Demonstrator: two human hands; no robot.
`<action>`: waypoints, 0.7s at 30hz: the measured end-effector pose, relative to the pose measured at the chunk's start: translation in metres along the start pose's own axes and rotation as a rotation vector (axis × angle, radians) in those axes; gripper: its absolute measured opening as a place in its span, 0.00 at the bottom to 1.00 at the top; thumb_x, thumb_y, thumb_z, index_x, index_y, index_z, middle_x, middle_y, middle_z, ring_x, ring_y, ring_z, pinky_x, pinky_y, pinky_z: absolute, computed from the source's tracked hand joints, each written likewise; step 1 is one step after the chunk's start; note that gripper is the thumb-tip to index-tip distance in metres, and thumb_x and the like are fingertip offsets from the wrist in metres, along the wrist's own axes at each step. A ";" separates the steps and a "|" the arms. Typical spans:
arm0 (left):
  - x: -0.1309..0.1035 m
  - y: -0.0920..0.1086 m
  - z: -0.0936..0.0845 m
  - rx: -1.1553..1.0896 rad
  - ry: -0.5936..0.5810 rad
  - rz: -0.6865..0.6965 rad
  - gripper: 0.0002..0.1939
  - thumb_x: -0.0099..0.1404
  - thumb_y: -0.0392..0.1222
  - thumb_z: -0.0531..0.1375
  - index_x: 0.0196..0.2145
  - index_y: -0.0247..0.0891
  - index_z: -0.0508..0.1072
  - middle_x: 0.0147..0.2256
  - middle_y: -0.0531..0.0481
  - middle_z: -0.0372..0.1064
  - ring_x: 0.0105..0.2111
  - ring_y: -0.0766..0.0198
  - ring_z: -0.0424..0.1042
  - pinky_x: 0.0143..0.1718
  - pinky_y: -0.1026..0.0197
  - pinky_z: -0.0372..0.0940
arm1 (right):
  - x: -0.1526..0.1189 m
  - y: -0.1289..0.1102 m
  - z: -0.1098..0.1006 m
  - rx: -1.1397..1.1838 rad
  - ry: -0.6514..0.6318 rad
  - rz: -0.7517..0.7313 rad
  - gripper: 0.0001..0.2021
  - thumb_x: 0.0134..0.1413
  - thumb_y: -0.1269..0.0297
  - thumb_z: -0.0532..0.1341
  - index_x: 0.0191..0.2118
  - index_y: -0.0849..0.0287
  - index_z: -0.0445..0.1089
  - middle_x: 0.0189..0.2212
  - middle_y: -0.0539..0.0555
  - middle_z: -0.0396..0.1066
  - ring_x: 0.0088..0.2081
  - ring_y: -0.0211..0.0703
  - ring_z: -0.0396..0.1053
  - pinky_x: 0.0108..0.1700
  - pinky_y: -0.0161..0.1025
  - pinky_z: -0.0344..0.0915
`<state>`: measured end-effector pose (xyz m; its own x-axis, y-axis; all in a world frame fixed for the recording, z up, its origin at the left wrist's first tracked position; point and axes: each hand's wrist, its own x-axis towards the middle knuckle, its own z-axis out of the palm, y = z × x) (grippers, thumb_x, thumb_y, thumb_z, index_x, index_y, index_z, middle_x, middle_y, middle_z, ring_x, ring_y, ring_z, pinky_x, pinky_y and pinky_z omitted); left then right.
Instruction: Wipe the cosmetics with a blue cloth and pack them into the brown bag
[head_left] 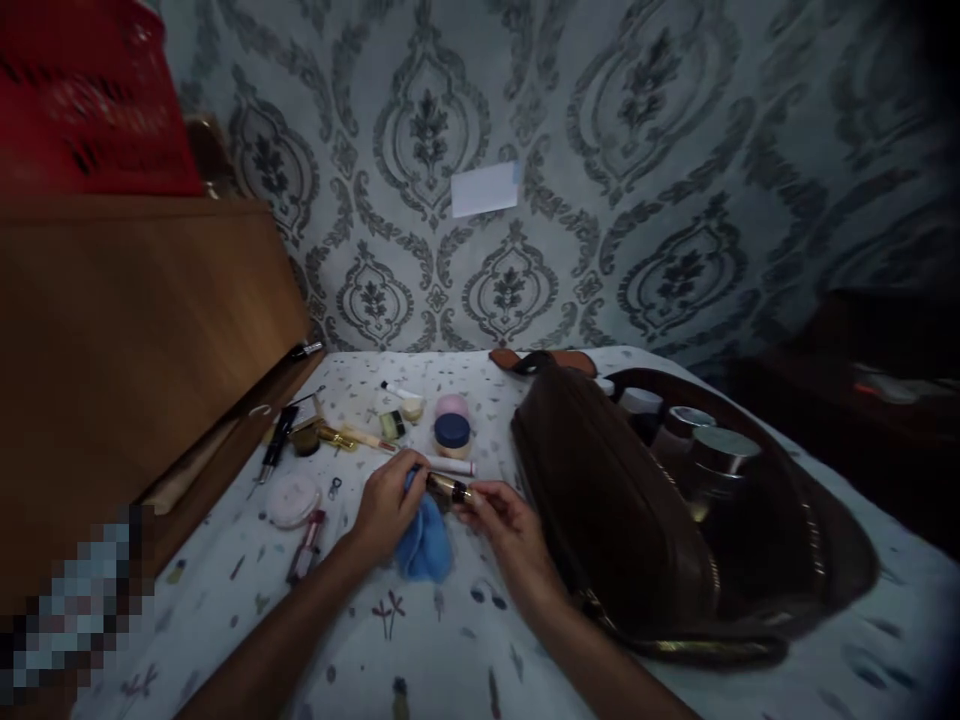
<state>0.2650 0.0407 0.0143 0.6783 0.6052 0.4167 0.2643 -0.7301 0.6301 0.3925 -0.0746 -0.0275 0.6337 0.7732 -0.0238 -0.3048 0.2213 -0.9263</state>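
Between my two hands is a gold and black cosmetic tube, perhaps a mascara or lipstick; its exact kind is too small to tell. The fingers of my right hand pinch its right end. My left hand is closed around a blue cloth, which hangs below the fingers and meets the tube's left end. Just behind the tube lies a white tube. Beyond that stands a jar with a dark blue lid, with a pink round item behind it.
An open brown toiletry bag holding several bottles and jars stands on the right. Cosmetics spread across the left of the patterned sheet, including a round pale compact and a pinkish tube. A wooden cabinet borders the left.
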 end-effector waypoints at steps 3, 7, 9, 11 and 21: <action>0.003 -0.011 -0.004 0.135 0.045 0.005 0.10 0.70 0.39 0.49 0.39 0.40 0.70 0.37 0.48 0.72 0.41 0.59 0.72 0.45 0.58 0.65 | 0.001 0.001 0.000 -0.035 -0.018 -0.002 0.24 0.36 0.45 0.73 0.33 0.58 0.71 0.29 0.54 0.75 0.33 0.48 0.75 0.40 0.44 0.71; 0.009 -0.027 -0.016 0.397 -0.018 -0.061 0.19 0.67 0.30 0.47 0.49 0.40 0.70 0.48 0.44 0.72 0.52 0.57 0.68 0.55 0.53 0.63 | 0.003 0.006 0.000 -0.116 -0.065 -0.056 0.25 0.35 0.44 0.73 0.33 0.58 0.70 0.29 0.55 0.76 0.33 0.48 0.74 0.38 0.43 0.70; 0.011 -0.033 -0.021 0.481 -0.076 -0.108 0.26 0.63 0.25 0.46 0.55 0.38 0.67 0.55 0.43 0.69 0.58 0.56 0.64 0.59 0.52 0.61 | 0.004 0.011 -0.001 -0.209 -0.075 -0.112 0.23 0.39 0.44 0.71 0.34 0.58 0.71 0.28 0.55 0.75 0.31 0.47 0.73 0.36 0.41 0.69; 0.012 -0.038 -0.025 0.552 -0.136 -0.151 0.32 0.59 0.23 0.47 0.60 0.37 0.63 0.60 0.41 0.64 0.62 0.55 0.60 0.60 0.51 0.60 | 0.004 0.015 -0.002 -0.322 -0.092 -0.171 0.20 0.43 0.46 0.68 0.35 0.58 0.71 0.28 0.55 0.75 0.31 0.46 0.72 0.35 0.40 0.68; 0.015 -0.032 -0.029 0.758 -0.234 -0.193 0.26 0.64 0.25 0.49 0.57 0.39 0.66 0.55 0.39 0.63 0.56 0.50 0.61 0.49 0.52 0.67 | -0.005 0.004 -0.002 -0.669 -0.169 -0.443 0.11 0.50 0.65 0.56 0.37 0.56 0.74 0.38 0.57 0.76 0.40 0.49 0.74 0.41 0.42 0.70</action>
<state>0.2471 0.0827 0.0190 0.6769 0.7216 0.1453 0.7263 -0.6868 0.0273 0.3891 -0.0786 -0.0316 0.4634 0.7885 0.4044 0.4709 0.1674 -0.8661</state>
